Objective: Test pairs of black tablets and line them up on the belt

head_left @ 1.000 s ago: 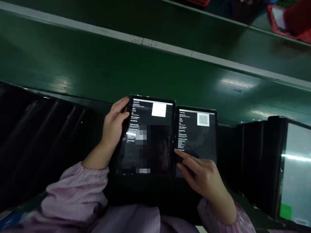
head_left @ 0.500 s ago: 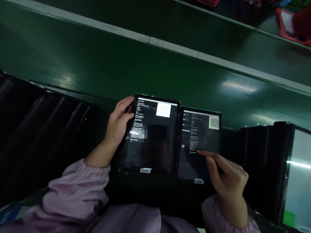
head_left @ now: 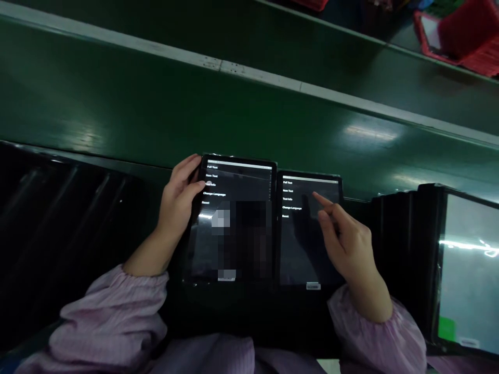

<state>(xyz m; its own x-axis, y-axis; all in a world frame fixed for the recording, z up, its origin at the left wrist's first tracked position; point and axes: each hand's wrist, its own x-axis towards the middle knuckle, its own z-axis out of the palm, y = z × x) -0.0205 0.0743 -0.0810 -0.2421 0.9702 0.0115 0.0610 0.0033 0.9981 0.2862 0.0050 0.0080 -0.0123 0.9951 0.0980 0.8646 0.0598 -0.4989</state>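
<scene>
Two dark tablets lie side by side before me, screens up and lit with short white text menus. My left hand [head_left: 177, 197] grips the left edge of the left tablet [head_left: 245, 182], its thumb on the screen edge by a menu line and its fingers along the upper corner. Over the right tablet [head_left: 296, 244], my right hand [head_left: 346, 236] holds nothing. Its index finger points at the upper part of the screen and the thumb stands apart; I cannot tell whether the fingertip touches the glass. Each tablet has a small barcode label near its bottom edge.
Black ridged trays [head_left: 58, 223] stand on the left. On the right, another tablet-like panel [head_left: 471, 270] with a pale screen leans against a dark stack [head_left: 397, 234]. A green bench surface [head_left: 218, 114] with a pale strip [head_left: 268, 78] runs behind; red baskets [head_left: 463, 36] sit at the far right.
Both screens have switched from a test-info page with a square code to a menu list. My right index finger has moved up the right tablet. The view has shifted slightly.
</scene>
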